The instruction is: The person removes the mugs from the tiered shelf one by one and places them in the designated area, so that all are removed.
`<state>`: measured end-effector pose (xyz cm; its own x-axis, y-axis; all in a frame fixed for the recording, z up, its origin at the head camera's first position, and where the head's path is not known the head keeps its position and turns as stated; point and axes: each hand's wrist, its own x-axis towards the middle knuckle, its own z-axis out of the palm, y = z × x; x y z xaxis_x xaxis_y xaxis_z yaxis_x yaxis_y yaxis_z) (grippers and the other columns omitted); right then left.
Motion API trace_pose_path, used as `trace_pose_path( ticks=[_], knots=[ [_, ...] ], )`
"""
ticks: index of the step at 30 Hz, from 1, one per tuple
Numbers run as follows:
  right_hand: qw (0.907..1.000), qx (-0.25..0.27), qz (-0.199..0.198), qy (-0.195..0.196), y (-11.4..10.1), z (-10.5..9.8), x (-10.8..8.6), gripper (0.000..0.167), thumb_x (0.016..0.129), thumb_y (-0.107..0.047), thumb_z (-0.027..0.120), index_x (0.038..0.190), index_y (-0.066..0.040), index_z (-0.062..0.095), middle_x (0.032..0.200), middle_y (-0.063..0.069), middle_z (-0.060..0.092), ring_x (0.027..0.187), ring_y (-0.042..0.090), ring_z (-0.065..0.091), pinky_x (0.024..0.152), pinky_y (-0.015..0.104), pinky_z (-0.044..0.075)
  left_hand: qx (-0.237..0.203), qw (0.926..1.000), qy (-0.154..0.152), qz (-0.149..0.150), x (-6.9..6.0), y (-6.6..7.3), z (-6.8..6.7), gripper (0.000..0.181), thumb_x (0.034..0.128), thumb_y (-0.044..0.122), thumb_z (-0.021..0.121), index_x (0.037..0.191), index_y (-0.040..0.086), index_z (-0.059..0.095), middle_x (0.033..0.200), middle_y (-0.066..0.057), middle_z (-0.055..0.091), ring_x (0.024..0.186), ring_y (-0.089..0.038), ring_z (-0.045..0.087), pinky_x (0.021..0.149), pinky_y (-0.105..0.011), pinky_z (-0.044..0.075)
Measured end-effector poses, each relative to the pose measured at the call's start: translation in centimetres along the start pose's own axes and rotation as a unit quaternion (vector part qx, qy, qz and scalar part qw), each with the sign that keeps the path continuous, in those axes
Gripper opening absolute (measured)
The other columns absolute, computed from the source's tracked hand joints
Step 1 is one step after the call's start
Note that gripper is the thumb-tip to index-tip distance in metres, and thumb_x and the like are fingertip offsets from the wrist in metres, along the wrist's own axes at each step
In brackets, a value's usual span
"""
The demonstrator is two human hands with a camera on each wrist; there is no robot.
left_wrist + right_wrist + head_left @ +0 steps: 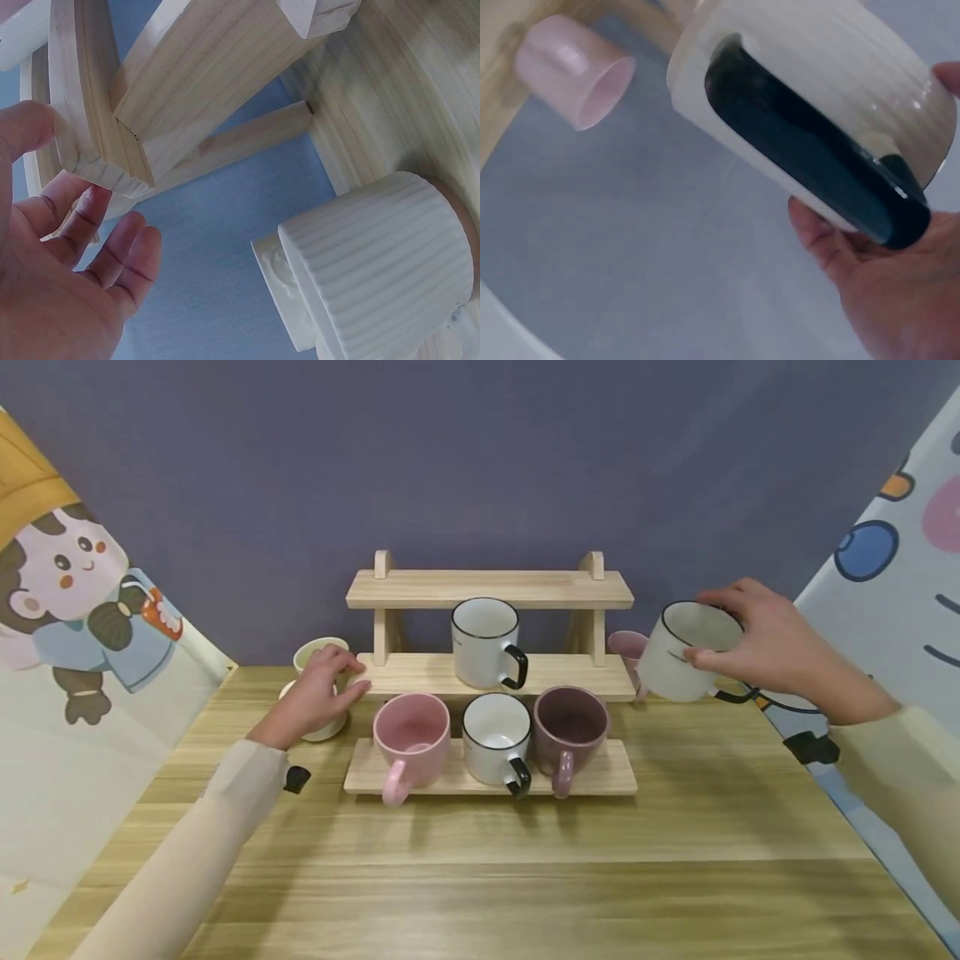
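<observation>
My right hand (765, 639) holds a white mug (667, 660) with a black rim and black handle, raised to the right of a tiered wooden rack (480, 589). Thumb and fingers grip it near the rim, and the mug tilts slightly. In the right wrist view its black handle (802, 142) faces the camera. My left hand (315, 689) pinches the left end of the rack's middle shelf (101, 161), thumb on one face and fingertips on the other. On that shelf stands another white mug (483, 647).
The bottom shelf holds a pink mug (412, 739), a white mug (487, 760) and a dark mauve mug (568, 735). Behind my left hand are a pale green cup (318, 647) and a white ribbed cup (382, 262). A pink cup (570, 67) stands right of the rack.
</observation>
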<state>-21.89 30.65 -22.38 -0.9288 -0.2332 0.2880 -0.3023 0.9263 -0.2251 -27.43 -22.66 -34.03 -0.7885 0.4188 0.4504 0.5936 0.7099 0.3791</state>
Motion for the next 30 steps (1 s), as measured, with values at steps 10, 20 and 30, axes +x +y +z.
trace_pose_path(
  ticks=[10, 20, 30],
  knots=[
    [0.9987, 0.027, -0.031, -0.030, 3.4, 3.7, -1.7, 0.073, 0.073, -0.033, 0.079, 0.131, 0.001, 0.050, 0.116, 0.016, 0.046, 0.089, 0.033, 0.053, 0.064, 0.047, 0.045, 0.001, 1.0000, -0.004, -0.009, -0.1, 0.1, -0.1, 0.022, 0.0874, 0.011, 0.068, 0.100, -0.006, 0.061, 0.101, -0.017, 0.051, 0.093, -0.033, 0.044, 0.079, -0.043, 0.037],
    [0.9967, 0.057, -0.031, -0.049, 5.6, 9.2, -2.0, 0.079, 0.072, -0.038, 0.080, 0.133, 0.001, 0.048, 0.114, 0.013, 0.045, 0.088, 0.029, 0.051, 0.065, 0.043, 0.044, 0.004, 0.9999, -0.014, -0.009, 0.1, 0.2, 0.0, 0.023, 0.0887, 0.013, 0.066, 0.100, -0.006, 0.060, 0.103, -0.017, 0.050, 0.095, -0.032, 0.041, 0.081, -0.044, 0.036],
    [0.9963, 0.074, -0.041, -0.017, 5.8, 13.1, -0.4, 0.078, 0.067, -0.034, 0.083, 0.130, 0.002, 0.053, 0.108, 0.015, 0.048, 0.086, 0.028, 0.050, 0.067, 0.043, 0.042, 0.014, 0.9997, -0.016, -0.010, 0.1, 0.2, -0.1, 0.022, 0.0886, 0.012, 0.066, 0.100, -0.006, 0.060, 0.103, -0.017, 0.050, 0.095, -0.033, 0.041, 0.080, -0.044, 0.037]
  ],
)
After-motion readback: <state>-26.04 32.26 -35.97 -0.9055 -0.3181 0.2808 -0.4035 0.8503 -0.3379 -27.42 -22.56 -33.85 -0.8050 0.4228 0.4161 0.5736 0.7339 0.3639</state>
